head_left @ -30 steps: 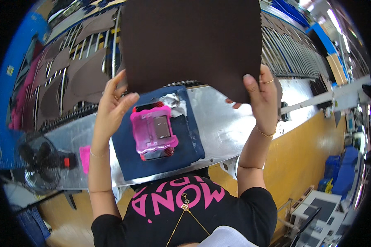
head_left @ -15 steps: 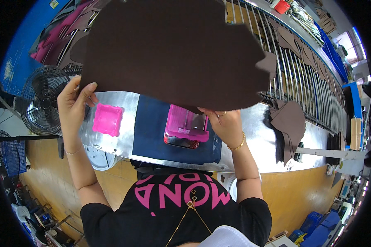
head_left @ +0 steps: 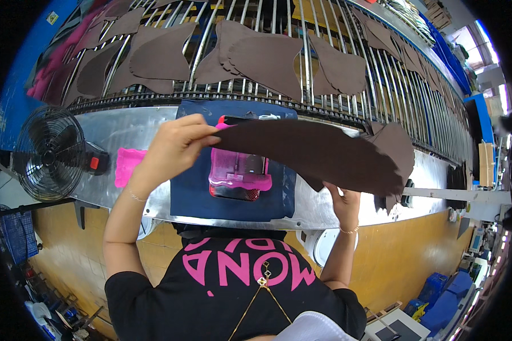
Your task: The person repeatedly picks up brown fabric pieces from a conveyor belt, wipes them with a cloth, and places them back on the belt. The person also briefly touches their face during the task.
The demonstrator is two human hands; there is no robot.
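Note:
A dark brown flat piece of sheet material [head_left: 301, 148], perhaps leather or fabric, hangs over the bench between my hands. My left hand [head_left: 176, 142] pinches its left corner between thumb and fingers. At its lower right edge my right hand [head_left: 345, 207] grips it, the fingers partly hidden beneath. The piece's right end lies over or against a stack of brown cut pieces [head_left: 403, 150]; whether they touch I cannot tell. Partly behind the piece, a pink plastic tray [head_left: 227, 177] rests on a red and black item upon a dark blue mat [head_left: 190, 199].
Several brown cut pieces [head_left: 261, 59] lie on a metal-bar conveyor rack [head_left: 306, 74] along the bench's far side. A black fan [head_left: 52, 153] and a small pink tray [head_left: 128, 166] are at left. A pale bar [head_left: 455, 195] crosses the right end.
The brown piece has come down from the rack side and moved right, toward the stack. My left hand moved right with it, my right hand slightly right and lower. The rack's pieces now show.

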